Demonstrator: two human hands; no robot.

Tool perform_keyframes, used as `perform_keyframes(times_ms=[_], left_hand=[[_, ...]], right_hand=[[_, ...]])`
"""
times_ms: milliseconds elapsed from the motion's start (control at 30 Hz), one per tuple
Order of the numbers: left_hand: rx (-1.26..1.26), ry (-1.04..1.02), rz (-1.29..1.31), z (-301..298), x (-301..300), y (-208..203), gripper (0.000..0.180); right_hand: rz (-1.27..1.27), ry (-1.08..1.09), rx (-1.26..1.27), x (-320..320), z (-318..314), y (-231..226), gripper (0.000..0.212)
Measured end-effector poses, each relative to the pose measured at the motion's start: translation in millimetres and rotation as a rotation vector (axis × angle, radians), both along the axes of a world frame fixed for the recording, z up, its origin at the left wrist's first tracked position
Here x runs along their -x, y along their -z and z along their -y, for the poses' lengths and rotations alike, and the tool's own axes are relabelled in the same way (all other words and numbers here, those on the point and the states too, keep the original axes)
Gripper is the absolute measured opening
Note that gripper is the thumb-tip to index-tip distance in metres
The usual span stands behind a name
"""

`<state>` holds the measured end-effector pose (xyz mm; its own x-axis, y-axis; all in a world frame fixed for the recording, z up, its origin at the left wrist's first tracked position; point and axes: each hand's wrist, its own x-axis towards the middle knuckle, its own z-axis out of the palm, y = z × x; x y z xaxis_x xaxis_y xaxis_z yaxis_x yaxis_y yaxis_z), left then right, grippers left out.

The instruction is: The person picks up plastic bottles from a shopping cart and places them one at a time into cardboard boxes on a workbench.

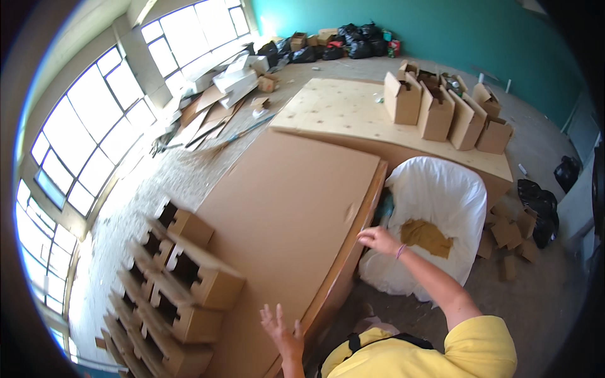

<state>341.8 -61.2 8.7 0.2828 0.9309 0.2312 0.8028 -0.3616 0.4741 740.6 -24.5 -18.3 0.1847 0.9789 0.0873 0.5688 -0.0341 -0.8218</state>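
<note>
My left hand (282, 331) hovers at the near end of the cardboard-covered table (296, 183), its fingers spread and nothing in them. Further right, my right hand (380, 240) reaches over the rim of a large bin lined with a white plastic bag (435, 186), close to the table's edge. Its fingers are drawn together; whatever may be between them is too small to make out. Inside the liner lies a heap of yellowish-brown loose material (428, 238). Nearest my left hand are rows of open cardboard boxes (217, 290) on the table's left side.
A plywood-topped surface (334, 104) beyond the table carries several open boxes (435, 113). Cardboard scraps (510, 233) and black bags (539, 208) lie on the floor at right. A broom (249, 129) and flattened cardboard (211, 97) lie on the left, with more black bags (359, 41) by the far wall.
</note>
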Motion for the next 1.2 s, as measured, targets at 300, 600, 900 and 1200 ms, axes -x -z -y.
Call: perform_keyframes(times_ms=[300, 600, 900, 1200], left_hand=[[0.057, 0.305, -0.396, -67.6, -160.7, 67.0, 0.089], [-0.083, 0.291, -0.386, -70.4, -163.1, 53.6, 0.08], [-0.091, 0.235, -0.388, -66.4, -152.3, 84.5, 0.078], [-0.007, 0.227, -0.354, -64.4, -154.1, 73.9, 0.082]], right_hand=[[0.729, 0.92, -0.007, -449.3, -35.1, -34.2, 0.045], [0.599, 0.892, -0.123, -536.8, -138.5, -73.3, 0.032], [0.396, 0.874, -0.097, -604.7, -188.5, 8.9, 0.054], [0.346, 1.312, -0.49, -596.3, -130.5, -12.8, 0.016]])
